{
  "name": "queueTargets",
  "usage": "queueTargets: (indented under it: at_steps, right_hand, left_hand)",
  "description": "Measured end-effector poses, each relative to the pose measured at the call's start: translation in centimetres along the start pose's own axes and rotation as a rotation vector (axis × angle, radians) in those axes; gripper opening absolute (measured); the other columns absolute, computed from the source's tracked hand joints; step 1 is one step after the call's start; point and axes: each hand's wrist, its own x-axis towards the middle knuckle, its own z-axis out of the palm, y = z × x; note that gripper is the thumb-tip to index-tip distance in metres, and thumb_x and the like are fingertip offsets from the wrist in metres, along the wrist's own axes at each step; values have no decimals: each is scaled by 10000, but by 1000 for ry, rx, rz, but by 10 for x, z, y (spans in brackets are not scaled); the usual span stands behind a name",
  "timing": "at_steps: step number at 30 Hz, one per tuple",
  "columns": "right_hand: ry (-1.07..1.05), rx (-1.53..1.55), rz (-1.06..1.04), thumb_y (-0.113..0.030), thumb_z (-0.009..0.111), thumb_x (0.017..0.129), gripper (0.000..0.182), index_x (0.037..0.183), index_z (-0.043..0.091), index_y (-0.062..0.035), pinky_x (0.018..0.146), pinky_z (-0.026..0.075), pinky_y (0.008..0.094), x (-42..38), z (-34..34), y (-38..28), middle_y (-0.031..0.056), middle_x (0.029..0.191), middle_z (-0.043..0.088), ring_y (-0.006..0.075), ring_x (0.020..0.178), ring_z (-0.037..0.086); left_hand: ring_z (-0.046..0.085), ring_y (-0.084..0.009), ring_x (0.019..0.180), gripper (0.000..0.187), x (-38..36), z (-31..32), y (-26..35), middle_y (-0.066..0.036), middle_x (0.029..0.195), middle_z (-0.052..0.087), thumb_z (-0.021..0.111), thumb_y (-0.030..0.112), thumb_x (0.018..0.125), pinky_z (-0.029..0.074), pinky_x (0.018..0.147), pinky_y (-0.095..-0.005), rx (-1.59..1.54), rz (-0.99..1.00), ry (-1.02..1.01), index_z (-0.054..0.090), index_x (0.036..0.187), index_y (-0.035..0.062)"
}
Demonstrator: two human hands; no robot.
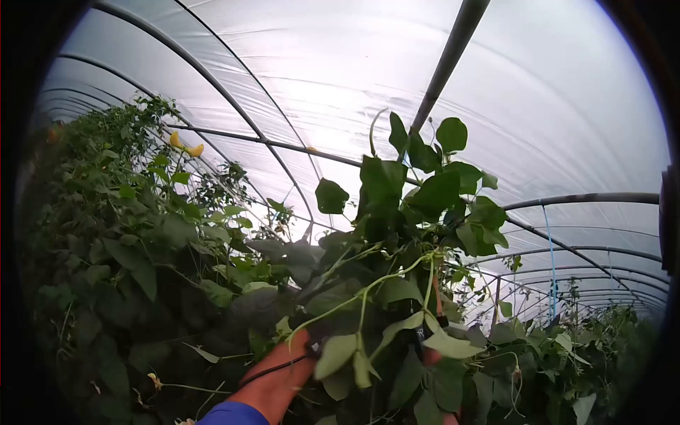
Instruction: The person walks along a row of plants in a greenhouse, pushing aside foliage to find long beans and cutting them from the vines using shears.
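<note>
My left forearm (275, 382) reaches up from the bottom into a dense clump of climbing bean-like vines (425, 195). A blue sleeve (234, 414) covers its lower part, and a thin dark cord crosses the skin. Something black, perhaps a glove or strap, shows at the wrist; leaves hide the left fingers. Behind pale leaves (453, 346), only slivers of my right hand (437, 296) and arm show, close to a bundle of stems (428, 258). Whether either hand grips a stem is hidden.
Thick foliage (106, 248) fills the left side, with yellow flowers (185, 145) near its top. More plants (595, 347) stand at right. Metal hoops (581, 199) carry the white plastic cover overhead. A blue string (550, 262) hangs at right.
</note>
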Motion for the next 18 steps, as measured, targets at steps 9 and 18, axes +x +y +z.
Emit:
queueTargets:
  at_steps: [9,18]
  right_hand:
    - [-112,195,-272,-149,649,749,239,948,559,-53,688,432,353,18,82,-17,100,863,580,242,746,539]
    - [-29,-63,-430,-30,628,615,321,931,579,-37,657,474,401,15,89,-77,202,790,615,393,779,595]
  left_hand:
    - [589,-180,897,277,-130,-5,55,-93,1031,602,516,131,901,477,804,-305,140,-165,-9,536,1140,-9]
    - [590,-182,947,295,-169,-5,105,-111,1086,599,535,141,898,480,818,-309,278,-201,28,535,1150,-14]
